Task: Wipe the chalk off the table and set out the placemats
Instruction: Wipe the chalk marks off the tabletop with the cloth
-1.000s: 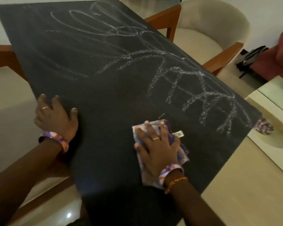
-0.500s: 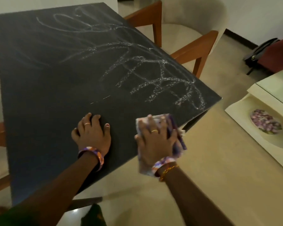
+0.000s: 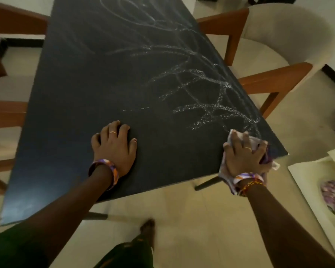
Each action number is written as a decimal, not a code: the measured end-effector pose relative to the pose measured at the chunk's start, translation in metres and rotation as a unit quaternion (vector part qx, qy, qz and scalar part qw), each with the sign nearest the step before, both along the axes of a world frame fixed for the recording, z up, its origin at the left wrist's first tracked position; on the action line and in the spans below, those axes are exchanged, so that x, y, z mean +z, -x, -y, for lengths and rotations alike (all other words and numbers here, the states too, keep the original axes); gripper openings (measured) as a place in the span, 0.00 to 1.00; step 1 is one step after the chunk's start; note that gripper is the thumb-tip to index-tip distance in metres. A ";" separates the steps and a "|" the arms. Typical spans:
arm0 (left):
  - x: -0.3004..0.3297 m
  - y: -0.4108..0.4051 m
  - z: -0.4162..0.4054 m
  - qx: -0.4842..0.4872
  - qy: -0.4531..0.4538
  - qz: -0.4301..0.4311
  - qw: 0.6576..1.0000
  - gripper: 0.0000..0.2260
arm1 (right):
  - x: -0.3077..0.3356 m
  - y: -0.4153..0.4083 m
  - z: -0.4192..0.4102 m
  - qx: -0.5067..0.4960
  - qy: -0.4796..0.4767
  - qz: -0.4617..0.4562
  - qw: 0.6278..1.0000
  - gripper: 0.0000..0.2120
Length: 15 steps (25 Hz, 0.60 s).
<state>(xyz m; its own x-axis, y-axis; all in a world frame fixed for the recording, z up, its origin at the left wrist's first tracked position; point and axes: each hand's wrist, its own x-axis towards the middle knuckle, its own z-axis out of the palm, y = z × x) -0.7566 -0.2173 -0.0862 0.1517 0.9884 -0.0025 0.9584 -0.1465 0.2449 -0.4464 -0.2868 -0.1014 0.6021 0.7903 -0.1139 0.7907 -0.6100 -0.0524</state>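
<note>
Home dining room: dark table (image 3: 104,84), cushioned wooden armchairs (image 3: 278,55).

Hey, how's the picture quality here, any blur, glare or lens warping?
Head view: dim warm light; wide-angle warping bows the table edges; motion blur softens the right hand and cloth; the left hand looks sharper; faint sheen at the table's near left corner.

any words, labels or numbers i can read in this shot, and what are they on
None can be read.
Chalk marks on the black table: loops and scribbles, no letters.
Small white tag on the cloth under the right hand: too small and blurred to read.
</note>
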 end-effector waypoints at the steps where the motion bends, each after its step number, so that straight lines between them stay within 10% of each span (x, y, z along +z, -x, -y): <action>1: 0.000 -0.001 0.000 0.004 0.004 -0.001 1.000 0.21 | 0.006 0.022 0.000 0.050 0.013 0.007 0.999 0.26; 6: 0.000 -0.003 0.004 0.031 -0.009 -0.012 0.999 0.25 | 0.020 0.079 -0.003 0.306 0.018 0.006 0.952 0.30; 15: -0.004 -0.056 0.006 0.152 0.010 -0.016 0.988 0.22 | 0.007 -0.102 0.002 0.093 0.025 0.029 0.995 0.28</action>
<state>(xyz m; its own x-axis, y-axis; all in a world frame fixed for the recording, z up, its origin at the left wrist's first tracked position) -0.7004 -0.2238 -0.0904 -0.1526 0.9880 -0.0230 0.9649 0.1540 0.2129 -0.3441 -0.2888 -0.0944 0.4531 0.8826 -0.1254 0.8907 -0.4539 0.0235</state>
